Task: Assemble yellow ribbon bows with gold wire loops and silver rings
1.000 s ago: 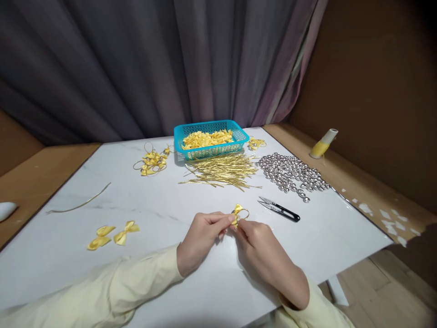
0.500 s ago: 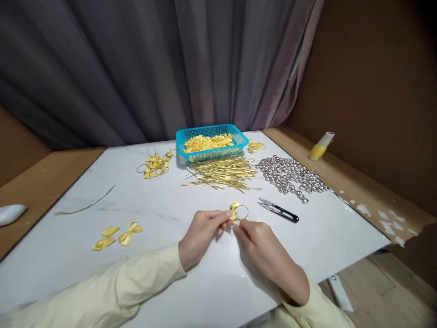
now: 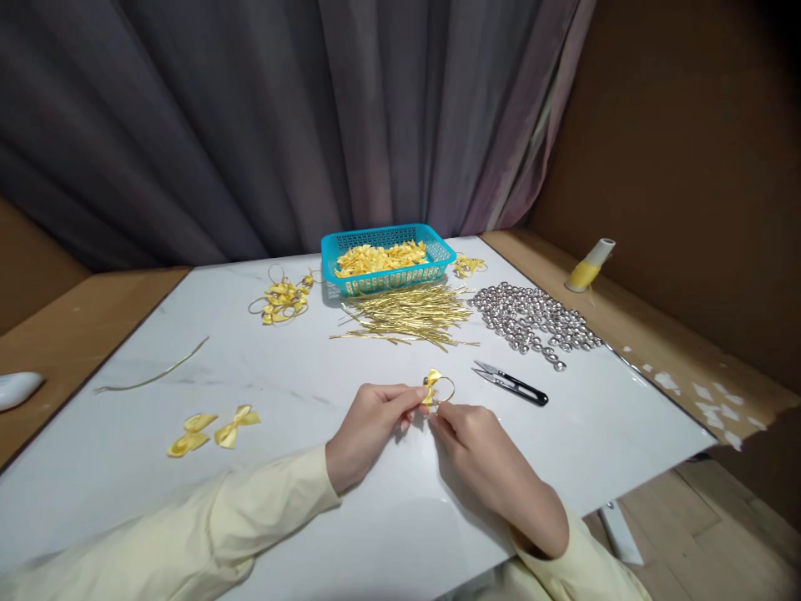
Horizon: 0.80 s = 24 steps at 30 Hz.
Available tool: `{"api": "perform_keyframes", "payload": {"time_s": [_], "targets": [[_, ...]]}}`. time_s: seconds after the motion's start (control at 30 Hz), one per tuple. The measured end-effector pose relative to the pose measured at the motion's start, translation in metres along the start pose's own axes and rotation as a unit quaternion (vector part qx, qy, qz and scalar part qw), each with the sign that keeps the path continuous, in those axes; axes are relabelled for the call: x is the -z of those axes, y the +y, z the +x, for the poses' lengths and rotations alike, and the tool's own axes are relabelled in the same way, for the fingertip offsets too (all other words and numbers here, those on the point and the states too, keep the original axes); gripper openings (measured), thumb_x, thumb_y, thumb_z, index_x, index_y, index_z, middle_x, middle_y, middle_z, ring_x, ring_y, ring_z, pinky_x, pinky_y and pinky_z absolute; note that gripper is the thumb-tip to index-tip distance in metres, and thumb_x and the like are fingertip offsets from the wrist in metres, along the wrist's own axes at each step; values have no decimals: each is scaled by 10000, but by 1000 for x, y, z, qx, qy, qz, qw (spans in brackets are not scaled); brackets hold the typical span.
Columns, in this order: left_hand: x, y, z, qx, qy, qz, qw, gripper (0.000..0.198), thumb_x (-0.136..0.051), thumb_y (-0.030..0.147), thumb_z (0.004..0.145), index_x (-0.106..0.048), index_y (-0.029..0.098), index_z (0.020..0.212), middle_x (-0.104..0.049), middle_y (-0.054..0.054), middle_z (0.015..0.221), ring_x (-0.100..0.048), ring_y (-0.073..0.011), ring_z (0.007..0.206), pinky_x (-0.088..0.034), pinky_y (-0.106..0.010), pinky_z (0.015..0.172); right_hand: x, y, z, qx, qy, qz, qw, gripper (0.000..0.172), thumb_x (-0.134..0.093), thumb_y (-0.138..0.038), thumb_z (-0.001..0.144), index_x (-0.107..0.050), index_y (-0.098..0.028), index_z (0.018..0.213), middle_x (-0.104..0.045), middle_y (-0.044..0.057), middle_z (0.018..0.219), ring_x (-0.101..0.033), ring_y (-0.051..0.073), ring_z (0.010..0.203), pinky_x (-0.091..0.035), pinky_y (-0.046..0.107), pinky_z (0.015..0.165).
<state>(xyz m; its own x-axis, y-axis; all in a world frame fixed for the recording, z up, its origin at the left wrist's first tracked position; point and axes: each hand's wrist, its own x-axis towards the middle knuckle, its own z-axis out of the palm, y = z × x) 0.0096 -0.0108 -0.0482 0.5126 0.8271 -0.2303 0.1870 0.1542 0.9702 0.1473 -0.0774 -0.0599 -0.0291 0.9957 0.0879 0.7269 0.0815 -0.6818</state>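
Observation:
Pinched between the thumb and fingers of my left hand [image 3: 379, 426] is a yellow ribbon bow [image 3: 433, 379] with a small shiny bead on it. A loop of gold cord [image 3: 451, 386] curves out from the bow to the right. My right hand [image 3: 479, 442] is closed at the lower end of that loop, its fingertips close to those of the left; the cord ends are mostly hidden by the fingers. Black-handled thread snips [image 3: 513, 384] lie on the table just right of my hands. To the left rest two loose yellow bows [image 3: 238, 426].
A blue basket [image 3: 388, 284] of yellow bows stands at the back. Before it lie many gold cords [image 3: 410, 315], with silver beads [image 3: 531, 317] to their right. Looped bows [image 3: 284, 300] sit left, one cord [image 3: 156, 367] farther left. A yellow thread spool [image 3: 588, 267] stands right.
Both hands stay almost in place, still closed at the bow and loop. The view has shifted very slightly; nothing was let go.

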Motion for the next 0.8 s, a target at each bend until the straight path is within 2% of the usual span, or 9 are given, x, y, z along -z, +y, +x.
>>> {"api": "perform_keyframes", "payload": {"time_s": [0.17, 0.4, 0.8], "targets": [[0, 1, 0, -1, 0, 1, 1000, 349, -540, 398, 770, -621, 111, 588, -414, 26, 490, -341, -94, 498, -277, -245, 522, 0, 0, -1, 1, 10, 8, 1000, 280, -343, -153, 868, -455, -181, 613, -528, 6, 545, -403, 115, 460, -272, 230, 464], [1, -1, 1, 0, -2, 15, 1000, 338, -541, 388, 767, -618, 114, 584, -394, 38, 476, -343, -91, 491, -276, -240, 511, 0, 0, 0, -20, -15, 21, 999, 280, -324, -208, 891, -406, -186, 624, -539, 6, 584, -406, 115, 493, -281, 226, 492], [-1, 1, -2, -71, 9, 76, 995, 342, -524, 355, 786, -609, 130, 542, -420, 21, 536, -385, -108, 558, -307, -248, 556, -2, 4, 0, -20, -22, 34, 999, 257, -350, -204, 880, -408, -188, 630, -535, -3, 576, -409, 113, 489, -276, 226, 496]]}}
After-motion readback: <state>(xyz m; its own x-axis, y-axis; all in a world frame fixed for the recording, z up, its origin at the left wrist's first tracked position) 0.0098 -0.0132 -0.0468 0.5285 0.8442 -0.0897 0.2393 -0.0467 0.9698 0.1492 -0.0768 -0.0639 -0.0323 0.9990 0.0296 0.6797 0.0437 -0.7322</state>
